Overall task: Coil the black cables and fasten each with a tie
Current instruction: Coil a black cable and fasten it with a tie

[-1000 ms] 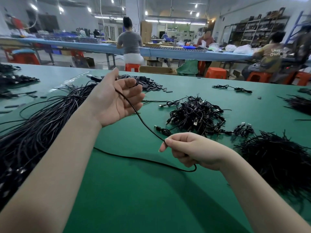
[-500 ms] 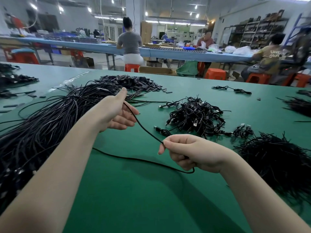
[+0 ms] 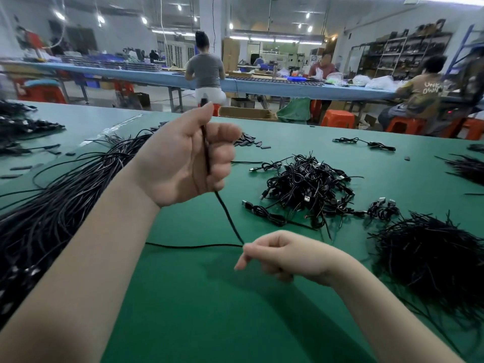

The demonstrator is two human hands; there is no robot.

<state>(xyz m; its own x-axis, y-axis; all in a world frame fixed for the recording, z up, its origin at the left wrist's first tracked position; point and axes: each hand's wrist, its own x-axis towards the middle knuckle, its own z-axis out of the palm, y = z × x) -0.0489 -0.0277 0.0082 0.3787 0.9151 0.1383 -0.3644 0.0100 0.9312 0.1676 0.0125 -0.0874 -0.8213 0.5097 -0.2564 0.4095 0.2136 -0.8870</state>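
Above the green table (image 3: 183,297), the left hand (image 3: 183,163) is gripping a black cable (image 3: 227,216), fingers curled round it, its end poking out past the thumb tip. Nearer and to the right, the right hand (image 3: 282,254) is pinching the same cable at its fingertips, blurred. Between the hands the cable is running taut, then trailing left across the table.
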